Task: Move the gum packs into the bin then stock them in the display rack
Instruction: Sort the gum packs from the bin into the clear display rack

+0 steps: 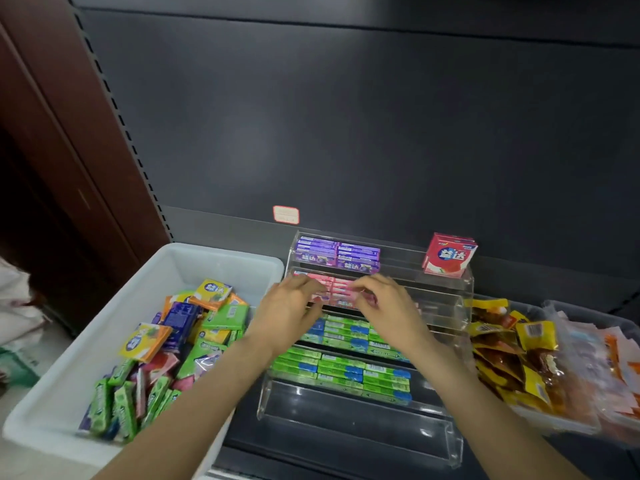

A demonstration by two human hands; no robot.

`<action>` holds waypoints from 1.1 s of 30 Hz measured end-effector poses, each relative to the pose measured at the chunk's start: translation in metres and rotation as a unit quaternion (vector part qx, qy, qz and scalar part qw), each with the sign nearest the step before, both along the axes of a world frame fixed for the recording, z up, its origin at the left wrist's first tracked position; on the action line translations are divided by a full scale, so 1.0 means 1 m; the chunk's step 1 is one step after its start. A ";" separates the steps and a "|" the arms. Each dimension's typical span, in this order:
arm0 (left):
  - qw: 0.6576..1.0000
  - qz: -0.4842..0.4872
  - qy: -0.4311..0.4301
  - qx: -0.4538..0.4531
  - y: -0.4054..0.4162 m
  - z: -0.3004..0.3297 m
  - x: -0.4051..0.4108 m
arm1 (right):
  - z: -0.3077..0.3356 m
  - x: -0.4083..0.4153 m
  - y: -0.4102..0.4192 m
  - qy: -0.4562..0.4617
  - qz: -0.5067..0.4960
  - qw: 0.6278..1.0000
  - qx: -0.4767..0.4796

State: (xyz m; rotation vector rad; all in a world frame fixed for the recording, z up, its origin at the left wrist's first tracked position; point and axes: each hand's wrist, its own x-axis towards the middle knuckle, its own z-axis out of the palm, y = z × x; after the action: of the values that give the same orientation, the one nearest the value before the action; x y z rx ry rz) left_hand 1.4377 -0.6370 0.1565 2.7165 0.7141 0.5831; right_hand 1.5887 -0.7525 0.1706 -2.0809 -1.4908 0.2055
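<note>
While both hands (289, 306) (384, 303) are pinching pink packs (337, 289) on the rack (446, 296), careless pushing is risking toppled neighbouring rows.

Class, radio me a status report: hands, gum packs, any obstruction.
Both hands on pink gum packs, second rack tier. More gum in white bin. Nothing obstructing.

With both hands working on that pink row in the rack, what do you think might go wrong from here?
Both the left hand and right hand crowd the pink packs, so one could be nudged out of line or onto the green row below. A forearm crossing the clear rack may scrape those green packs. The red box perched on the rack's top edge could topple if the rack is jolted.
</note>
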 end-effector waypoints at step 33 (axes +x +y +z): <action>0.949 -0.057 0.263 -0.164 0.079 -0.102 -0.170 | -0.064 -0.222 0.057 0.055 -0.079 0.981 -0.167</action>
State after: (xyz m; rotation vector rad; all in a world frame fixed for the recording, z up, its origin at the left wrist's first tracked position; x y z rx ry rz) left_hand 1.2676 -0.5579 0.0542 2.5733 0.6850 -0.2855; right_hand 1.3668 -0.6950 0.1068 -2.3963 -1.2863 0.5325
